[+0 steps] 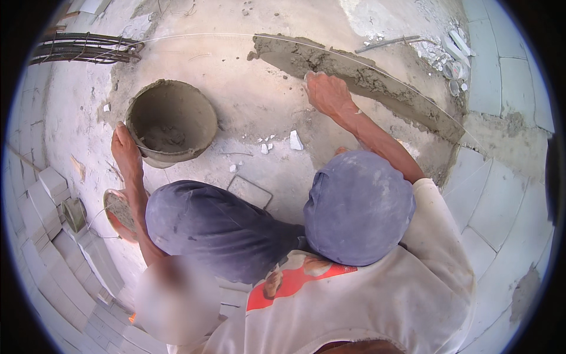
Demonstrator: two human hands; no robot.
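My left hand (125, 144) grips the rim of a round, mortar-coated bucket (203, 115), which tilts so that its inside shows. Some grey wet mortar (167, 137) lies at its bottom. Out in front, my right hand (328, 94) is closed in a fist beside a long strip of wet mortar (377, 85) spread on the floor. Whatever that fist holds is mostly hidden behind the fingers; only a small pale edge shows at its left side. A thin white string (236, 34) stretches across above the mortar strip.
Bundled steel bars (85, 47) stick out at the far left. A second, orange-rimmed bucket (121, 215) stands by my left forearm. Pale blocks (53, 180) are stacked at left, and a block wall (507, 194) runs along the right. White rubble (296, 140) and a square wire (250, 192) lie near my knees.
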